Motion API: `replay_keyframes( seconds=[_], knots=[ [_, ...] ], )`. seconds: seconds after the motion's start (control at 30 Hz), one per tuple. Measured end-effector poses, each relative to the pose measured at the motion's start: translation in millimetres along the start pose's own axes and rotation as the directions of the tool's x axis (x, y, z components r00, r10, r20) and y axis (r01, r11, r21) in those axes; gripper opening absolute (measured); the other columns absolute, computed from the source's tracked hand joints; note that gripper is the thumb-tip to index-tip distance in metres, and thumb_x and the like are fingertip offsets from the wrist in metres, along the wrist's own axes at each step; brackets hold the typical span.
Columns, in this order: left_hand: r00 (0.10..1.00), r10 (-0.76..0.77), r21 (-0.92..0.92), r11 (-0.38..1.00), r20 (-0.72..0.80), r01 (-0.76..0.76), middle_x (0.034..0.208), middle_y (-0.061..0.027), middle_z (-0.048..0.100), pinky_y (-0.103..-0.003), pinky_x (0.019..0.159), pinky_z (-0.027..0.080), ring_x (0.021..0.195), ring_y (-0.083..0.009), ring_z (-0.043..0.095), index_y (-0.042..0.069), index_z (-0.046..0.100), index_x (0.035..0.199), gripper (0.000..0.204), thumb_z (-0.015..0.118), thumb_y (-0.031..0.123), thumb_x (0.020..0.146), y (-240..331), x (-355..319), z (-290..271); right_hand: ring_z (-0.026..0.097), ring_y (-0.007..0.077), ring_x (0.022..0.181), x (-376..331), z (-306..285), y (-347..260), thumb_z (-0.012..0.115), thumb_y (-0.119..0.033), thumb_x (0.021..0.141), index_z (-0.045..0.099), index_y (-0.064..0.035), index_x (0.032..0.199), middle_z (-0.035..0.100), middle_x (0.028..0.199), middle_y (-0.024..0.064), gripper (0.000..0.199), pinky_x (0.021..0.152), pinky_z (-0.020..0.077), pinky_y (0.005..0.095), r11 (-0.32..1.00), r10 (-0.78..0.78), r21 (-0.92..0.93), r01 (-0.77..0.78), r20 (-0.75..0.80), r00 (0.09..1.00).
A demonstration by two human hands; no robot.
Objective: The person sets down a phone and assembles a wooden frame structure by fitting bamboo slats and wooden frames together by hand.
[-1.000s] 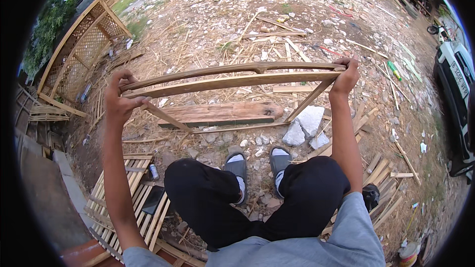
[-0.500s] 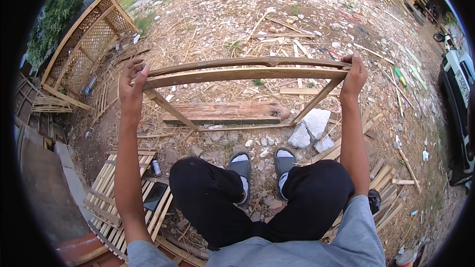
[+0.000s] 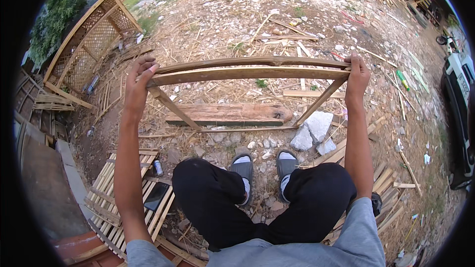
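- You hold the wooden frame (image 3: 247, 73) by its upper corners, out before you, level side to side.
- Its flat, pale front board (image 3: 208, 75) runs alongside a darker, knobbly strip (image 3: 213, 64).
- Two side slats (image 3: 174, 109) slope down to your thin bottom rail (image 3: 247, 129); you can't tell whether that touches ground.

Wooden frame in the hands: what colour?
The frame is brown, best seen in the head view.

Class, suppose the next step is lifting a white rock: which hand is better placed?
Probably the right hand: the white rocks lie on its side, farther from the left hand. Both hands hold the wooden frame, though.
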State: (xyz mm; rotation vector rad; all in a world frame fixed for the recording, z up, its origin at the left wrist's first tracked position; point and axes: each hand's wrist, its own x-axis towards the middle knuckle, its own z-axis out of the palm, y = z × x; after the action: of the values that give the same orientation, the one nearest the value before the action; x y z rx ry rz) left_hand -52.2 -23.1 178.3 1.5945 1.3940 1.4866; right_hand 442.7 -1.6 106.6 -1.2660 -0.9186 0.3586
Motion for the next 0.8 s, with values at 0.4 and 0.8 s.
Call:
replay_keyframes(
  seconds=[0.4, 0.8],
  knots=[
    [0.99, -0.011, 0.084, 0.996, 0.141, -0.001, 0.108, -0.0047, 0.057, -0.03, 0.091, 0.041, 0.102, -0.0151, 0.053, 0.005, 0.046, 0.129, 0.049, 0.064, 0.023, 0.087, 15, 18, 1, 0.053, 0.0107, 0.076, 8, -2, 3, 0.065, -0.04, 0.091, 0.066, -0.0027, 0.096, 0.062, 0.079, 0.0034, 0.038, 0.071, 0.0415, 0.0259, 0.999, -0.035, -0.002, 0.036, 0.102, 0.994],
    [0.994, -0.008, 0.105, 0.994, -0.108, 0.02, 0.098, -0.0057, 0.055, -0.028, 0.083, 0.043, 0.094, -0.0144, 0.053, 0.004, 0.056, 0.116, 0.043, 0.068, 0.034, 0.088, 14, 12, 13, 0.049, 0.0084, 0.078, 5, -2, -1, 0.063, -0.042, 0.092, 0.068, -0.0024, 0.096, 0.059, 0.081, 0.0009, 0.04, 0.072, 0.0395, 0.0257, 0.999, -0.007, -0.043, 0.011, 0.097, 0.995]
  ],
)
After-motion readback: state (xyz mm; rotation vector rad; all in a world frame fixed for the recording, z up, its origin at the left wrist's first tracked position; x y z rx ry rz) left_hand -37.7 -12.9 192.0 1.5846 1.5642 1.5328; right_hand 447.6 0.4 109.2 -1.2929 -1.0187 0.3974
